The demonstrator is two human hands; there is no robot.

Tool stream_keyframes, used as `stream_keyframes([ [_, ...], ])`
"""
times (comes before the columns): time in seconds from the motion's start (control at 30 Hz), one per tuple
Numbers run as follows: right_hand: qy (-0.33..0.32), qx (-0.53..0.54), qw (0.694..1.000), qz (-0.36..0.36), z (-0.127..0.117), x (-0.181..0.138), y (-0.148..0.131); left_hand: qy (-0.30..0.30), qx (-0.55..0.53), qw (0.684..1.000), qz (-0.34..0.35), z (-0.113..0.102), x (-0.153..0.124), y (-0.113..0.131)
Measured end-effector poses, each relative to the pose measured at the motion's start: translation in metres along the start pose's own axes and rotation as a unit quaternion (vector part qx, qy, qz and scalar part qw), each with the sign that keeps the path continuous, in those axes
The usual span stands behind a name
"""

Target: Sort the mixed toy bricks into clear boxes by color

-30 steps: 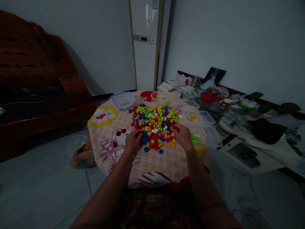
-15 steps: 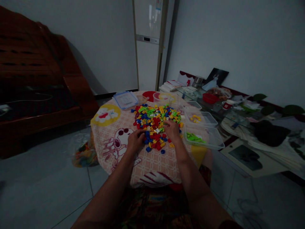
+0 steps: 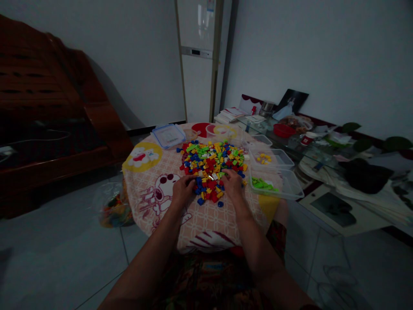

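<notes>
A loose pile of small toy building bricks (image 3: 211, 163) in red, yellow, blue, green and white lies on a round table with a patterned cloth (image 3: 206, 224). At the pile's near left edge rests my left hand (image 3: 183, 190), its thumb and forefinger apart beside some blue bricks. Across from it, my right hand (image 3: 232, 186) reaches in with bent, parted fingers at the right of the pile, close to a green brick. No brick can be made out in either hand. A shiny silvery-white piece (image 3: 211, 177) lies between the hands.
Right of the pile, one clear plastic box (image 3: 292, 184) holds green bricks and another (image 3: 284, 158) yellow ones. A blue-rimmed lid (image 3: 168, 136) lies at the back left. A cluttered glass side table (image 3: 274, 137) stands to the right, and a bag (image 3: 114, 211) sits on the floor at left.
My right hand has drawn back slightly toward me along the pile's right side. My left hand stays nearly in place. The view has shifted a little.
</notes>
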State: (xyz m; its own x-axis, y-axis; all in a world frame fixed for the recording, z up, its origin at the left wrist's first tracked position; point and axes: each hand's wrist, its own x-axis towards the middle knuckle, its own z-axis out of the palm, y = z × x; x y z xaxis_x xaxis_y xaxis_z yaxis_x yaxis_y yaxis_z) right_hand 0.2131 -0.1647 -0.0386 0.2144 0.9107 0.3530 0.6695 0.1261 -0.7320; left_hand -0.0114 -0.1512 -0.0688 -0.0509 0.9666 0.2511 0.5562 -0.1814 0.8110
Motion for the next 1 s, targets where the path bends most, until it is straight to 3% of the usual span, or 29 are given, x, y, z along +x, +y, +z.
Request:
stream_keyframes([
  [0.2,0.085,0.054,0.994,0.053,-0.039,-0.007,0.003,-0.013,-0.005,1.000,0.001,-0.001,0.000,0.002],
  [0.4,0.157,-0.033,0.986,0.041,-0.081,-0.010,0.019,-0.008,-0.001,1.000,0.002,-0.001,-0.001,0.002],
  [0.53,0.179,-0.101,0.976,0.070,-0.095,-0.012,0.036,-0.005,0.000,1.000,0.003,-0.001,0.000,0.001],
  [0.63,0.191,-0.139,0.969,0.072,-0.096,-0.014,0.039,-0.004,0.001,1.000,0.000,-0.002,0.000,0.001],
  [0.73,0.183,-0.138,0.973,0.032,-0.089,-0.017,0.033,-0.002,0.006,1.000,0.000,-0.002,0.001,0.001],
  [1.0,0.028,-0.176,0.984,-0.031,-0.045,-0.016,0.013,-0.002,0.006,1.000,0.002,-0.001,0.001,0.000],
])
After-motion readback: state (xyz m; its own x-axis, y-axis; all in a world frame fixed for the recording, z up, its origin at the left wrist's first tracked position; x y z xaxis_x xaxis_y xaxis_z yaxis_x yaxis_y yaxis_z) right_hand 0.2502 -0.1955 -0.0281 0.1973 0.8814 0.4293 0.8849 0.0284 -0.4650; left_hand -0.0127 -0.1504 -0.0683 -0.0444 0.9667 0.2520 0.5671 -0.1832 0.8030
